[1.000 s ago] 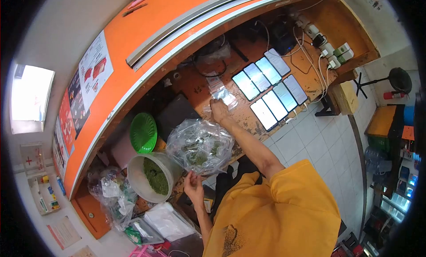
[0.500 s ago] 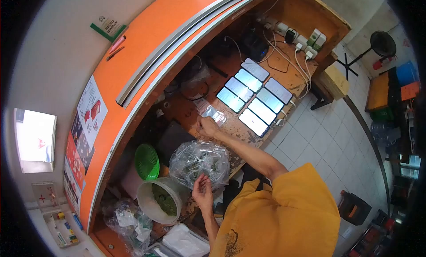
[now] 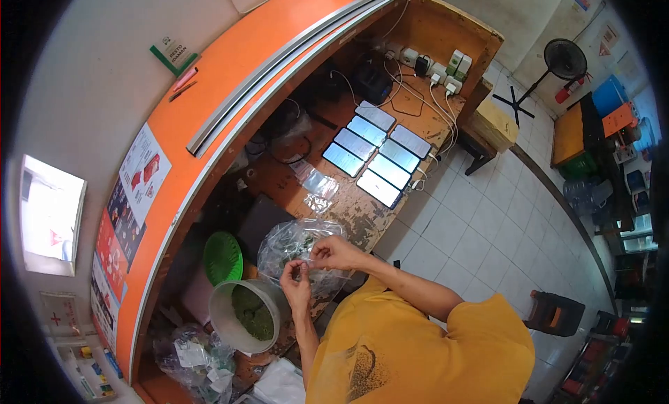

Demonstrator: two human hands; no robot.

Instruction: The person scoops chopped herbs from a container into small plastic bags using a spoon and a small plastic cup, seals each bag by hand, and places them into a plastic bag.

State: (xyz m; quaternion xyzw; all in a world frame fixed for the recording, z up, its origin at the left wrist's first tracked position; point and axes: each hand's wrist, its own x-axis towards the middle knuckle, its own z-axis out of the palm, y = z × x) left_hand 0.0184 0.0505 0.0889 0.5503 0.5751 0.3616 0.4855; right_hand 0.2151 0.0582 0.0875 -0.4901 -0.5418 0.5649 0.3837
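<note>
I see both bare hands close together over the near side of a clear plastic bag [image 3: 291, 238], which sits on the worn desk [image 3: 359, 220] with something green inside. The right hand [image 3: 332, 255] has its fingers bent toward the thumb, and the left hand [image 3: 296, 278] is curled the same way just beside it. I cannot tell whether anything thin is pinched between the fingertips (from up here the film and skin blur together). The hands cover part of the bag from me.

Crowding it on the left are a pale tub [image 3: 221, 319] holding chopped green stuff and a ribbed green dish [image 3: 223, 258]; a dark flat object [image 3: 263, 218] lies just behind. Small clear packets [image 3: 318, 186] lie beyond the bag, then eight lit phones [image 3: 378, 188] in two rows, with white cables [image 3: 446, 111] running toward the chargers [image 3: 451, 87]. Crumpled plastic [image 3: 197, 359] lies below the tub. The orange counter [image 3: 237, 52] overhangs the desk's far side, and its shadow hides detail there.
</note>
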